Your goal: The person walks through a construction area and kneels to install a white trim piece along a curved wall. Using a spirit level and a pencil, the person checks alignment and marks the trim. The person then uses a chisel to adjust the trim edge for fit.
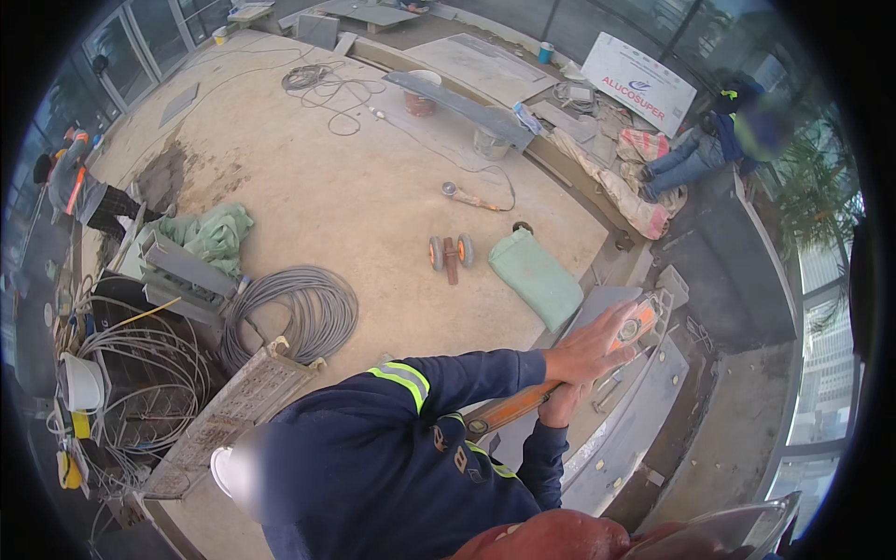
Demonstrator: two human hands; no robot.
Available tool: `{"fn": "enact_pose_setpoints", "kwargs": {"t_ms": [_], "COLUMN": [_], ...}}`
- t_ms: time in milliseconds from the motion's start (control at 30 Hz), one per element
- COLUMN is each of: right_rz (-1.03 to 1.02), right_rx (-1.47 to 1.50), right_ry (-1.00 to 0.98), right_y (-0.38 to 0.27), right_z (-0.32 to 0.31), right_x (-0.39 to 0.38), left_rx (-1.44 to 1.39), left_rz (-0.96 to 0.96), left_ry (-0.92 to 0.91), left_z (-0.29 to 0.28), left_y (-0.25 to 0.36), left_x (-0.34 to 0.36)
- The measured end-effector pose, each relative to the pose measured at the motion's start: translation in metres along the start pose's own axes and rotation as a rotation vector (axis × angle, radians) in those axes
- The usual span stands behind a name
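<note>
A co-worker (373, 457) reaches for a long orange level (515, 408).
The level slants over a grey slab (644, 422) — one co-worker's hand (586, 349) is on its far end, fingers out. The camera wearer's own hands are out of sight — I can't tell if they're spread or pinching.

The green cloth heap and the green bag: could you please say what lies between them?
In the head view, a two-wheeled tool on the floor.

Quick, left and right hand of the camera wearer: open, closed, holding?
Left hand: not in view, can't be told.
Right hand: not in view, can't be told.
The hands on the orange level are a co-worker's.
</note>
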State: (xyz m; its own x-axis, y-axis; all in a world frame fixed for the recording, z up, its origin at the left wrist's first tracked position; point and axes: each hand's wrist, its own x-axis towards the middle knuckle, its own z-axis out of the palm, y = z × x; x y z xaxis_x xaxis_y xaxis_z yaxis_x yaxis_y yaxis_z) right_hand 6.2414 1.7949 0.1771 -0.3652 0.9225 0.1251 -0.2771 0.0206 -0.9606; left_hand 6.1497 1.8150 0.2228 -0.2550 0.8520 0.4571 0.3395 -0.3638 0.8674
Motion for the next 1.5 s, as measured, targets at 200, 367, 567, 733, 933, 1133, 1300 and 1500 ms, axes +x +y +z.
{"fn": "enact_pose_setpoints", "kwargs": {"t_ms": [200, 367, 567, 733, 933, 1133, 1300, 1500], "right_rz": [0.173, 0.126, 0.055, 0.016, -0.09, 0.18, 0.151, 0.73], "right_rx": [-0.058, 0.066, 0.516, 0.29, 0.114, 0.15, -0.123, -0.974], "right_ry": [-0.464, -0.329, -0.246, -0.132, -0.743, -1.078, -1.367, -1.274], "right_y": [0.091, 0.09, 0.123, 0.194, 0.273, 0.364, 0.476, 0.69], "right_z": [0.149, 0.221, 0.309, 0.42, 0.623, 0.853, 0.981, 0.925], "right_x": [0.037, 0.167, 0.369, 0.399, 0.312, 0.255, 0.352, 0.367], "left_rx": [0.3, 0.409, 0.723, 0.583, 0.229, 0.34, 0.293, 0.235], "left_rz": [-0.059, -0.1, -0.324, -2.243, -1.314, -0.719, -0.735, -0.477], "left_ry": [0.273, 0.171, -0.068, -0.055, 1.132, 1.16, 1.259, 1.432], "left_z": [-0.239, -0.245, -0.286, -0.364, -0.55, -0.775, -0.966, -1.226], "left_y": [-0.078, -0.109, -0.212, -0.192, -0.22, -0.338, -0.398, -0.405], "left_x": [0.076, 0.034, -0.129, -0.485, -0.298, -0.069, -0.078, -0.091]}}
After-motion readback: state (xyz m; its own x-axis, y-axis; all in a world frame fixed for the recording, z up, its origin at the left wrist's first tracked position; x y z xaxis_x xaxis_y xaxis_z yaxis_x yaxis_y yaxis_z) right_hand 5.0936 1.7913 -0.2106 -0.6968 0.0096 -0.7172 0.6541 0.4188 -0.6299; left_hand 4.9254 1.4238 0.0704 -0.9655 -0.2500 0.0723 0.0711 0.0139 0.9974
